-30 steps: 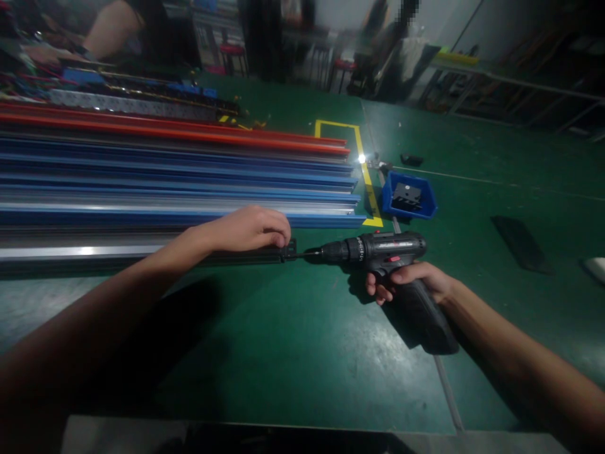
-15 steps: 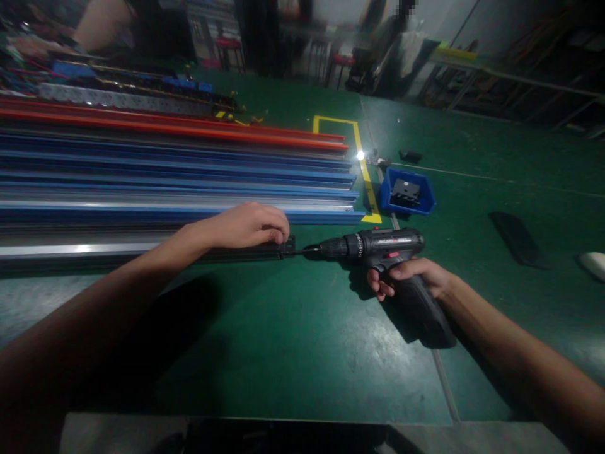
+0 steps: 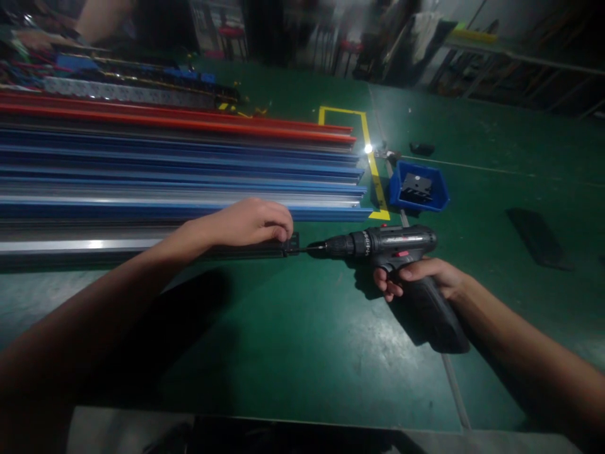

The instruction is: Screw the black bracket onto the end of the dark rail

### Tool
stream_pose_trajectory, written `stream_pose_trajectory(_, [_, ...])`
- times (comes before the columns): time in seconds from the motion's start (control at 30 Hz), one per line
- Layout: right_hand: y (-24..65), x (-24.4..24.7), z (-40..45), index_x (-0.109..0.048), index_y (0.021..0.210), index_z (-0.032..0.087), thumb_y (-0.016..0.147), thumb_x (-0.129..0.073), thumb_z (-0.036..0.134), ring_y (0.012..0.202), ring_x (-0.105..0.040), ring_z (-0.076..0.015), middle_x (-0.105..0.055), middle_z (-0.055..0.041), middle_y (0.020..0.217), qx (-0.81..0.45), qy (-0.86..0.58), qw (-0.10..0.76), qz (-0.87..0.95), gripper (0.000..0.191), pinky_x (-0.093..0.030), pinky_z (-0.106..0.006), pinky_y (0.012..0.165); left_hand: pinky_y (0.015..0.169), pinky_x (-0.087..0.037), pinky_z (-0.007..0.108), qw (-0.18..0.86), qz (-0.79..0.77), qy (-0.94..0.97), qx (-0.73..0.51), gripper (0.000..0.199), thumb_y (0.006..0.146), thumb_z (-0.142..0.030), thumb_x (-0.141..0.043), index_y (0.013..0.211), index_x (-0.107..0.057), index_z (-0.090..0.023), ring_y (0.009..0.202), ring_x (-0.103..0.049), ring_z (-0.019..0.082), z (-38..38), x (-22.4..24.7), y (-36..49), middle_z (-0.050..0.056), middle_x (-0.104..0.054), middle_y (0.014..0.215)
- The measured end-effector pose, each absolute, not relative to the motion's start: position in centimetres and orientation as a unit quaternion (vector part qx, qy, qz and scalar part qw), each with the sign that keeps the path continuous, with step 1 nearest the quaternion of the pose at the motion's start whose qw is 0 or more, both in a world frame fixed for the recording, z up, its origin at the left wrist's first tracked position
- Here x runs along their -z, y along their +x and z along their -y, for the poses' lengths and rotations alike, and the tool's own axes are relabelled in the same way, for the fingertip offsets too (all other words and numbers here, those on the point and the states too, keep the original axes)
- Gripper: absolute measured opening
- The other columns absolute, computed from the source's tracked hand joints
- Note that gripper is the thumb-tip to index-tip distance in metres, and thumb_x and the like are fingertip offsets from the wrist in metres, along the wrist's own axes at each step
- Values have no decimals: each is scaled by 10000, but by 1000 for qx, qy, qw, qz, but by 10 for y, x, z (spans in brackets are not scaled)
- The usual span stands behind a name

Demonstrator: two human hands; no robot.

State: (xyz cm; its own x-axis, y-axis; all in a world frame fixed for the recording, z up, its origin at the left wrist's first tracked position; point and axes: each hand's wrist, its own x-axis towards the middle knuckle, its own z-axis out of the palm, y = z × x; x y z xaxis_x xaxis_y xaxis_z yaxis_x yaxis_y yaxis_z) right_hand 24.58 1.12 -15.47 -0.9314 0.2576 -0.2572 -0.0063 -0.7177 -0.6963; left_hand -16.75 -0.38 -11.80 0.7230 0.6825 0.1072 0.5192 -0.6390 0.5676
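Note:
In my right hand [image 3: 437, 277] is a black cordless drill [image 3: 401, 241], its fingers wrapped round the grip near the red switch. The drill lies level and points left, with its thin bit [image 3: 312, 248] reaching a small black end bracket [image 3: 295, 243]. That bracket sits at the right end of a long dark metal profile [image 3: 246, 251]. My left hand [image 3: 255, 222] rests over this end, its fingers curled and pinched at the bracket. The fingertips hide part of the bracket and the joint.
Long blue profiles [image 3: 326, 213] and red profiles [image 3: 283, 128] lie behind the dark one. A blue bin [image 3: 442, 198] holds black metal plates. Yellow tape [image 3: 375, 180] marks the green table. At the far left, another person's arm [image 3: 97, 22] is over wired parts.
The whole view has shifted a little, so things appear slightly further right. Both hands keep their holds, and the bit stays at the bracket.

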Motion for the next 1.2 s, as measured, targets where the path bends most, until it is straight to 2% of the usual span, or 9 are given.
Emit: stream_pose_trajectory(1.2, [246, 157, -13, -732, 1213, 14, 935, -686, 197, 913, -728, -169, -746, -165, 1145, -908, -151, 76, 384, 337, -611, -345, 958, 831, -457, 216, 255, -335, 894, -154, 198, 1015, -252, -552, 959, -739, -214, 890, -679, 120, 3, 120, -169, 0, -751, 1005])
